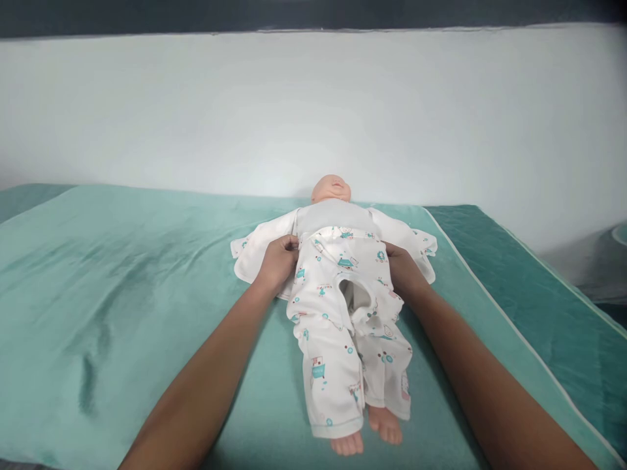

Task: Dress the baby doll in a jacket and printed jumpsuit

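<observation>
**Both hands at the doll's waistband**

Nearest the camera, two bare feet of the baby doll (pixel 337 196) poke out of the printed white trousers (pixel 343 313), which lie along the green bed cover (pixel 122 294). Higher up, the left hand (pixel 278 262) and the right hand (pixel 401 269) sit at either side of the waist, fingers curled closed on the trouser fabric. Beyond them, an open white jacket (pixel 259 251) spreads under the doll's torso. The head rests near the white wall (pixel 313 111).

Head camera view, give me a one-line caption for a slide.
Both hands, left hand and right hand, grip the waistband of a doll's printed trousers.
</observation>
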Demonstrator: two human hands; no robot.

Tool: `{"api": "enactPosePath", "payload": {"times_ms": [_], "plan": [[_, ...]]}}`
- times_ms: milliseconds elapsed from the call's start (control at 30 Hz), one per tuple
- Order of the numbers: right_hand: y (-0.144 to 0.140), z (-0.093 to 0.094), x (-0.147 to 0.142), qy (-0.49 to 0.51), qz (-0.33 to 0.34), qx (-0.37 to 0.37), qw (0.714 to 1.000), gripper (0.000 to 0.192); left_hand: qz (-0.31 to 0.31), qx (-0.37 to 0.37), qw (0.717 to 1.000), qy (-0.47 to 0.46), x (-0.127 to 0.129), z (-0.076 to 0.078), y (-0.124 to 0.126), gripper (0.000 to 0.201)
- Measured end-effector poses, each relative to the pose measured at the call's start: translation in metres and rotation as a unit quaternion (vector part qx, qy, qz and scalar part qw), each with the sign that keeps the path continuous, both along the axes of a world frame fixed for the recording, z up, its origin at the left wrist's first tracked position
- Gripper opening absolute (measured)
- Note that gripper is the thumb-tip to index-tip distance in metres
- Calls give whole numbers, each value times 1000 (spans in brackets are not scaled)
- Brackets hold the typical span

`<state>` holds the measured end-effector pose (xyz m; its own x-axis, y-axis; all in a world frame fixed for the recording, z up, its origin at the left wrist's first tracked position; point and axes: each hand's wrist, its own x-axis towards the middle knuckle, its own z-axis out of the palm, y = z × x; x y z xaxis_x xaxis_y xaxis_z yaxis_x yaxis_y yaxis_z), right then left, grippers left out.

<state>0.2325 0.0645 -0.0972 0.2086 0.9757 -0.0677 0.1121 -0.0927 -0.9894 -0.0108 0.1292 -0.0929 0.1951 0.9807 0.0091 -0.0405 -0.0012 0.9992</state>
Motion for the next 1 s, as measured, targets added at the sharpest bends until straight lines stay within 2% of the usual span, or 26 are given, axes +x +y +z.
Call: {"api": "enactPosePath", "payload": {"times_ms": [100, 233, 400, 500, 567, 700, 800, 900, 1000], "plan": [[1, 2, -1, -40, -16, 7, 999, 15, 13, -16, 999, -30, 2, -1, -1, 18], [1, 7, -4, -94, -57, 33, 993, 25, 29, 6, 999, -26, 3, 2, -4, 18], [1, 9, -6, -65, -112, 47, 991, 32, 80, 90, 990, 73, 3, 14, -15, 14], [-2, 8, -5, -58, -136, 57, 987, 30, 108, 132, 982, 83, 3, 21, -23, 16], [-4, 8, -5, -49, -148, 67, 986, 28, 109, 131, 982, 84, 4, 23, -24, 16], [-8, 9, -8, -34, -147, 86, 985, 23, 89, 106, 988, 61, 6, 21, -16, 13], [-10, 12, -11, -70, -138, 162, 975, 18, 83, 103, 990, 42, 9, 18, -8, 11], [-9, 17, -11, -124, -105, 230, 960, 16, 84, 153, 983, 51, 9, 19, -5, 14], [-6, 20, -8, -146, -60, 243, 957, 17, 62, 235, 966, 87, 6, 24, -4, 16]]}}
